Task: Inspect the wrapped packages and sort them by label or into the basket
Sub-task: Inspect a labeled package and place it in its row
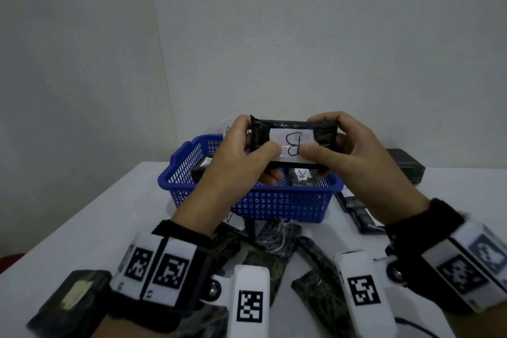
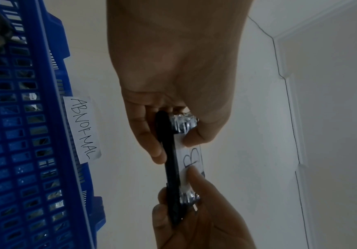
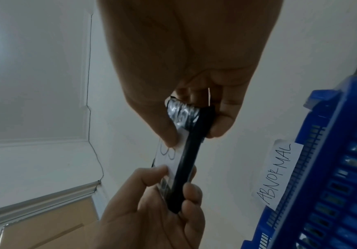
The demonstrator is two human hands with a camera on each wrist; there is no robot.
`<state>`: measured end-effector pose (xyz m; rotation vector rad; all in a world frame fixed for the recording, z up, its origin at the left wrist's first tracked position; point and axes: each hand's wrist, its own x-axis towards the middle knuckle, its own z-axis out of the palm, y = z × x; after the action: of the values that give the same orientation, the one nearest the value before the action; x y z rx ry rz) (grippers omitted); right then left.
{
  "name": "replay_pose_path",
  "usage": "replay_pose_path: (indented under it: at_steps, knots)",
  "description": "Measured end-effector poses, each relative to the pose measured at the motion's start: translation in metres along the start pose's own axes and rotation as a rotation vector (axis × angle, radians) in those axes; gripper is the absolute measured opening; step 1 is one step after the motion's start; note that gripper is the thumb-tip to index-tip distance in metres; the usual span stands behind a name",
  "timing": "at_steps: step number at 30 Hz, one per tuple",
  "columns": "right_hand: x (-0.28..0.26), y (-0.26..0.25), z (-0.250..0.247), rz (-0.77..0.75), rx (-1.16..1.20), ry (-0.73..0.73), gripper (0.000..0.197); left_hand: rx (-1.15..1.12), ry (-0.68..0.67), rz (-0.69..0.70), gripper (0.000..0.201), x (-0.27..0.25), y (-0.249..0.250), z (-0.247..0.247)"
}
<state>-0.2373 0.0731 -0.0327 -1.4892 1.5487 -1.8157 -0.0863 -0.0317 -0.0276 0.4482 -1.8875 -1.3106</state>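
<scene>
Head view: a black wrapped package is held above the blue basket, long axis running left to right, its white label facing the camera with the "B" lying sideways; the left hand pinches its left end and the right hand its right end, each grip closed with thumb in front and fingers behind; more packages in the basket are mostly hidden by the hands; loose black packages crowd the tabletop near the wrists, partly covered by the wristbands.

Left wrist view: the package shows edge-on, the basket close beside it with an "ABNORMAL" tag on its rim.

Right wrist view: the package again edge-on, label letter mostly covered by thumbs; the basket is cut off at the frame edge.
</scene>
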Motion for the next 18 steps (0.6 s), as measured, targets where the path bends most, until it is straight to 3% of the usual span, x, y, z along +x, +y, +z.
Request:
replay_pose_path:
  at_steps: [7, 9, 12, 18]
  knots:
    - [-0.001, -0.008, 0.006, 0.259, 0.132, -0.050, 0.037, -0.008, -0.009, 0.037, 0.010, 0.000, -0.001, 0.002]
    - [-0.001, -0.008, 0.007, 0.242, 0.137, -0.039, 0.034, -0.049, -0.023, 0.021, 0.004, -0.002, 0.001, 0.006]
    - [0.000, -0.005, 0.006, 0.223, 0.155, -0.015, 0.031, -0.050, -0.026, 0.013, 0.018, -0.003, 0.001, 0.009]
    - [0.000, 0.002, 0.010, 0.136, 0.122, 0.031, 0.018, -0.002, -0.008, 0.087, 0.018, 0.002, -0.006, 0.011]
